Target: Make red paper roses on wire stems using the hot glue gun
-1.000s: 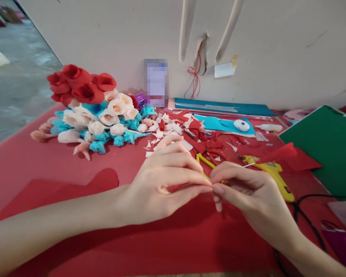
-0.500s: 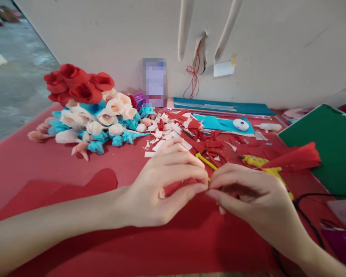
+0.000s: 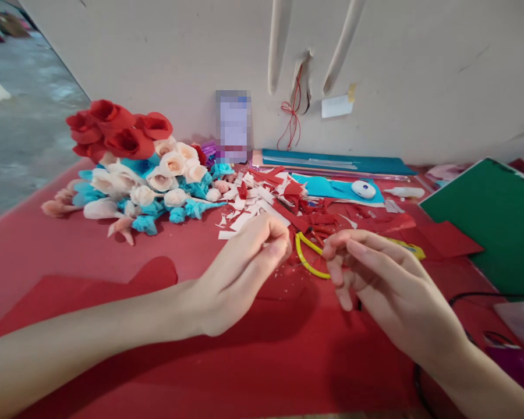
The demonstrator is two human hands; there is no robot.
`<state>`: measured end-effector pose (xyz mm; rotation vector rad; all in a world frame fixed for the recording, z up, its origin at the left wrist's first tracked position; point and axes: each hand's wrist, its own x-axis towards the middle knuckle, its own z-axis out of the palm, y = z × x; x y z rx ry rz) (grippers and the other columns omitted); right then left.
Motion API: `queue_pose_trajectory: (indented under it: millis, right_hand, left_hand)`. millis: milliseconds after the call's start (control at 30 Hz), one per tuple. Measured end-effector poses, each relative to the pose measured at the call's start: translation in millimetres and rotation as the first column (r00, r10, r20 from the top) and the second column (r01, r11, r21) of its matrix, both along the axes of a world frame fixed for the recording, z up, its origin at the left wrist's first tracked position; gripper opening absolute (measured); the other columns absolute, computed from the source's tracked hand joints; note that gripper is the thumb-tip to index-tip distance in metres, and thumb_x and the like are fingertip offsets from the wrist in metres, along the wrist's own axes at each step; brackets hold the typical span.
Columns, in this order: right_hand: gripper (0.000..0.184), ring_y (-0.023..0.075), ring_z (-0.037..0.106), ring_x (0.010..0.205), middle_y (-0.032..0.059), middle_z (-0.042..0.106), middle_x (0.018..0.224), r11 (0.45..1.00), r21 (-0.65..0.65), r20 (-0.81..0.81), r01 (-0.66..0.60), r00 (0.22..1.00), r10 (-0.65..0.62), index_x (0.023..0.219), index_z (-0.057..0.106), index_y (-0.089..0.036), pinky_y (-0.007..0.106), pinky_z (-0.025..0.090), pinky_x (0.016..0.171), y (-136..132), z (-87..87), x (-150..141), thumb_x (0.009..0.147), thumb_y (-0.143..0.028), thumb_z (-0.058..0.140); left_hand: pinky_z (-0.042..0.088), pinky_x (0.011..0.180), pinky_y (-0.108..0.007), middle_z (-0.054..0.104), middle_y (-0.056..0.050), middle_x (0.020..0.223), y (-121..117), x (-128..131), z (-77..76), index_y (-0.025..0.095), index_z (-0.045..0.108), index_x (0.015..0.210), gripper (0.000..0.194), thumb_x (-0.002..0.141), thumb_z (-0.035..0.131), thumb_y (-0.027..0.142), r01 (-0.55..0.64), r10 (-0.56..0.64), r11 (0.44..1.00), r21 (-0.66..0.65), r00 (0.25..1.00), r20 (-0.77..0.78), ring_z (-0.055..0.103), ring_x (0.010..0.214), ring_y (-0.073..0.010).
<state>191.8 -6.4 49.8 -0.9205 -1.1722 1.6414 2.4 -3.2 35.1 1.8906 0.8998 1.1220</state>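
A: ok, what's each hand up to rn?

B: left hand (image 3: 244, 273) is curled w/ the thumb up against the bent fingers. Looks like a pinch, prob to keep smth small steady, but the fingertips hide it, so idk if it's grasping anything. Right hand (image 3: 390, 282) is loosely bent, thumb near the index finger, can't tell if there's anything thin between them tbh. The hands are apart, raised over the red tabletop (image 3: 21, 244).

A: n the red paper piece (image 3: 399, 222)?

B: just past the right hand's fingers, on the far side. Can't tell if it's held or lying there, the hand blocks the near end.

A: why's the other stuff where it is?

B: my guess, reach. Yellow-handled tool (image 3: 303, 257) is between the hands, just beyond them, so quick to grab. Paper scraps (image 3: 262, 198) are heaped farther back, prob shoved out of the way. Paper flowers (image 3: 128, 142) are piled off to the left, red ones on top, prob so they don't get squashed. White rounded thing (image 3: 363, 189) sits on blue paper (image 3: 318, 186), maybe as a weight, nfi tho.
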Motion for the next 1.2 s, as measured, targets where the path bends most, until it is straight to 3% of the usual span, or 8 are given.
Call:
queue_pose_trajectory:
  millis: [167,267,400,567,800,1000,1200]
  right_hand:
    - [0.020,0.0070,0.054,0.057,0.0022,0.060,0.082,0.998,-0.022,-0.073,-0.063,0.995,0.061,0.086,0.063,-0.017,0.014,0.049,0.043,0.9,-1.4,0.1,0.087,-0.019,0.043]
    - [0.023,0.0082,0.054,0.061,0.0036,0.060,0.088,0.996,0.009,-0.081,-0.090,0.993,0.091,0.091,0.063,-0.017,0.016,0.049,0.045,-0.1,-1.6,0.1,0.087,-0.017,0.040]
    - [0.024,0.0090,0.055,0.062,0.0037,0.060,0.084,0.994,0.013,-0.062,-0.107,0.992,0.108,0.093,0.063,-0.018,0.017,0.049,0.047,-2.8,1.2,-0.8,0.087,-0.016,0.040]
    - [0.024,0.0115,0.056,0.056,0.0023,0.058,0.066,0.990,0.042,0.004,-0.137,0.991,0.137,0.100,0.060,-0.019,0.022,0.049,0.050,-8.5,-0.2,-0.2,0.088,-0.020,0.039]
    - [0.027,0.0120,0.058,0.064,0.0018,0.060,0.071,0.980,0.147,0.143,-0.138,0.983,0.117,0.112,0.053,-0.024,0.023,0.050,0.056,-13.0,-5.0,-2.4,0.090,-0.027,0.038]
    - [0.024,0.0088,0.059,0.071,0.0020,0.059,0.102,0.977,0.175,0.206,-0.124,0.975,0.087,0.109,0.054,-0.026,0.018,0.052,0.059,-15.6,-2.6,-9.3,0.090,-0.026,0.039]
    - [0.027,0.0073,0.059,0.073,0.0014,0.056,0.108,0.973,0.204,0.340,-0.111,0.940,0.036,0.114,0.051,-0.027,0.014,0.051,0.060,-17.2,-3.6,-8.4,0.089,-0.029,0.040]
  left_hand:
    - [0.032,0.056,-0.022,0.036,0.004,0.062,9.1,1.2,-1.0,0.017,0.037,0.065,0.029,0.091,0.028,0.022,0.001,-0.007,0.997,-0.078,0.997,-0.072,0.034,0.057,-0.0083]
    - [0.035,0.057,-0.020,0.046,0.004,0.059,13.3,4.1,-1.1,0.015,0.048,0.062,0.027,0.087,0.041,0.022,0.009,-0.025,0.993,-0.115,0.990,-0.139,0.043,0.058,-0.0067]
    - [0.044,0.066,-0.018,0.066,0.002,0.071,14.2,8.5,-6.1,0.015,0.064,0.076,0.007,0.077,0.059,0.019,0.010,-0.023,0.962,-0.272,0.999,-0.043,0.058,0.068,-0.0084]
    - [0.049,0.069,-0.015,0.072,0.001,0.077,9.1,11.9,-11.1,0.016,0.070,0.076,0.008,0.069,0.066,0.016,0.036,0.009,0.922,-0.385,0.993,0.114,0.064,0.072,-0.0101]
    - [0.049,0.068,-0.015,0.070,-0.002,0.080,3.7,14.7,-5.5,0.015,0.071,0.076,0.010,0.072,0.064,0.019,0.033,0.007,0.917,-0.398,0.995,0.099,0.062,0.075,-0.0113]
    - [0.049,0.066,-0.018,0.069,-0.001,0.076,2.1,13.8,-7.2,0.017,0.071,0.077,0.011,0.067,0.069,0.018,0.023,0.012,0.929,-0.369,0.996,0.092,0.062,0.071,-0.0116]
    - [0.048,0.064,-0.019,0.068,-0.001,0.072,4.6,12.6,-9.1,0.018,0.071,0.071,0.005,0.070,0.066,0.016,0.023,0.004,0.952,-0.306,0.996,0.086,0.060,0.068,-0.0110]
